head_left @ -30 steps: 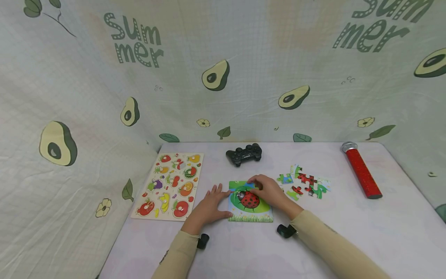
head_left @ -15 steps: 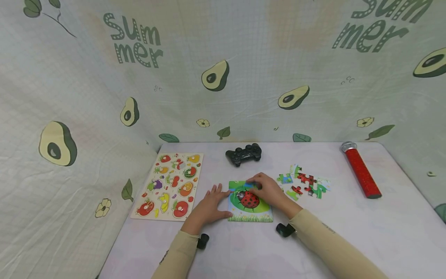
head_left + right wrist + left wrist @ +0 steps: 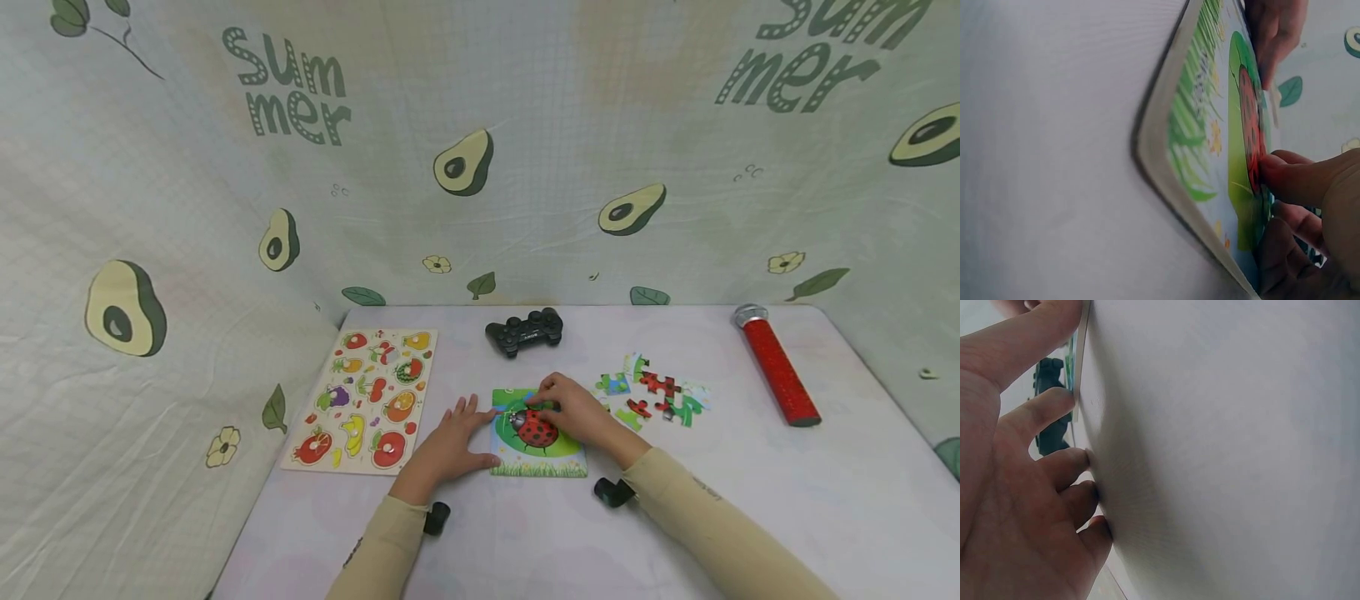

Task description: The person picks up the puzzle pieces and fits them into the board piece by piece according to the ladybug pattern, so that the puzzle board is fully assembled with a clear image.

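A square ladybug jigsaw puzzle (image 3: 547,462) lies flat on the table in the head view, with grass along its near edge. My left hand (image 3: 452,446) is beside it, fingers spread, thumb and forefinger at its left edge; in the left wrist view the other fingertips (image 3: 1088,494) rest on the table. Over the puzzle's upper right part, my right hand (image 3: 573,412) has thumb and fingers bent together at a puzzle piece, which they mostly hide. The right wrist view shows the thumb (image 3: 1285,178) against the red ladybug picture.
Several loose puzzle pieces (image 3: 660,385) lie right of the puzzle. A black game controller (image 3: 527,332) lies behind it, a wooden fruit board (image 3: 367,400) to the left, a red microphone (image 3: 780,367) at the far right. A patterned cloth (image 3: 540,242) hangs behind the table.
My right hand's fingertips have shifted slightly on the upper part of the puzzle, toward the ladybug. The left hand has stayed in place at the left edge.
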The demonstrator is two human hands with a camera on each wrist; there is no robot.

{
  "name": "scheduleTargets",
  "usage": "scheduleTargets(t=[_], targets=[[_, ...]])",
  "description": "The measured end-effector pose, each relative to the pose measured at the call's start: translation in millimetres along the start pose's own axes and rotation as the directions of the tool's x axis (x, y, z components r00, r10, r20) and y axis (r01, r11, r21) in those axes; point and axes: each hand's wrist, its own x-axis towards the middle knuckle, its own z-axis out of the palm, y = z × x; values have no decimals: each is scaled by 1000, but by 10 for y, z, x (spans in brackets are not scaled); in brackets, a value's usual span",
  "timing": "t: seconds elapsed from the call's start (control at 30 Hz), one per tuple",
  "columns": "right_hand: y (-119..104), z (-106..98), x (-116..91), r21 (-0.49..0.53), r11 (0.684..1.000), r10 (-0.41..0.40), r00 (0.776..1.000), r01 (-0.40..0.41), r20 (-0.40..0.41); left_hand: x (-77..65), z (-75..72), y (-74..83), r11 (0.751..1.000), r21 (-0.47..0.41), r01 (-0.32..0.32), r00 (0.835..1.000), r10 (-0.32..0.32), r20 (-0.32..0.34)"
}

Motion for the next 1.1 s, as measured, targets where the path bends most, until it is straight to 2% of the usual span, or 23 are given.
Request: scheduleTargets(t=[0.23,0.47,0.67,0.87,1.1], targets=[[-28,-4,9,-15,1000,0,1000,0,-7,5,-9,6,1000,5,4,1000,-5,4],[-38,-1,15,-9,999,39,999,-39,-8,2,-18,10,1000,-5,8,1000,-8,9],[-27,-3,5,7,1000,19,1000,-19,-9,2,-10,13,1000,-2,7,1000,-7,9],[-16,-14,-21,52,999,16,1000,-16,-9,1,-3,15,1000,1,3,1000,-3,3],[3,-51,-82,118,990,75,997,-73,-8,4,2,10,1000,-3,1,1000,-1,-1]])
